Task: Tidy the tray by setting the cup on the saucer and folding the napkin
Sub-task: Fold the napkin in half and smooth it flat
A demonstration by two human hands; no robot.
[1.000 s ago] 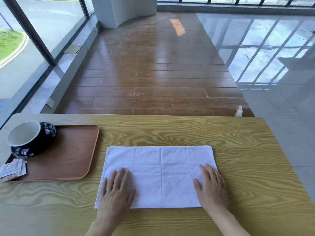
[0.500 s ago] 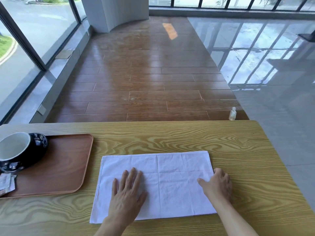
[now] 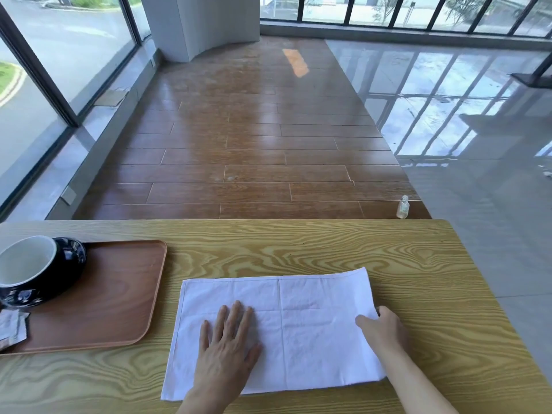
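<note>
White napkin (image 3: 277,333) unmarked on wooden table (image 3: 298,249), left hand (image 3: 228,351) flat on it, right hand (image 3: 385,327) pinching its edge

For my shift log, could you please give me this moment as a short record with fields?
napkin: white napkin flat on the table, right of the tray
left hand: left hand presses flat on the napkin
right hand: right hand pinches the napkin's right edge, far corner lifted
cup: cup on the tray; saucer hard to tell
packets: paper packets at the tray's near left
</note>
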